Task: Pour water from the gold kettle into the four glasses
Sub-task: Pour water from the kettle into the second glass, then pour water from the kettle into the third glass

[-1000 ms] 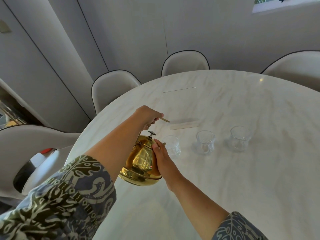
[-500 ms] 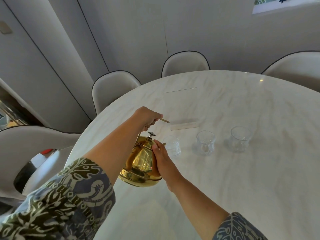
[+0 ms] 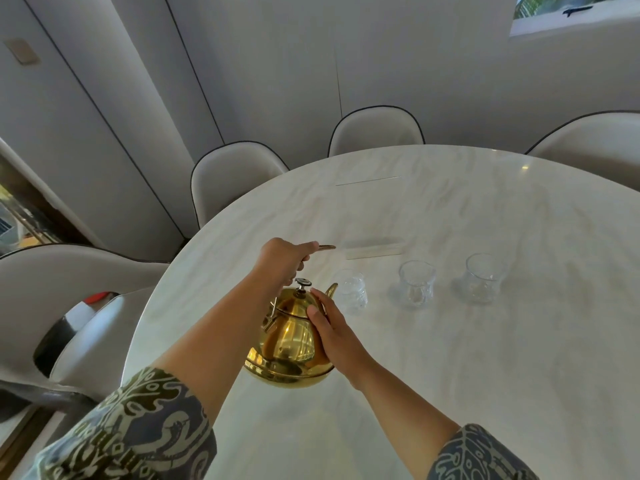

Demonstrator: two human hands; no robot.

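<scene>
The gold kettle (image 3: 291, 341) hangs above the marble table (image 3: 485, 358), its spout pointing toward the nearest glass. My left hand (image 3: 282, 261) is closed around the kettle's top handle. Flat against the kettle's right side lies my right hand (image 3: 332, 332). Three clear glasses stand in a row beyond the spout: a left glass (image 3: 351, 294), a middle glass (image 3: 415, 283) and a right glass (image 3: 484, 278). The spout tip is just left of the left glass. No stream of water is visible. Any fourth glass is out of sight.
A clear acrylic stand with a pale base (image 3: 374, 250) sits behind the glasses. Cream chairs ring the table at the far side (image 3: 375, 131), the far left (image 3: 239, 181), the left (image 3: 62, 285) and the far right (image 3: 588, 140). The table's rounded edge curves close at lower left.
The kettle has turned more upright and the spout tip shows beside the left glass. Both hands keep their hold.
</scene>
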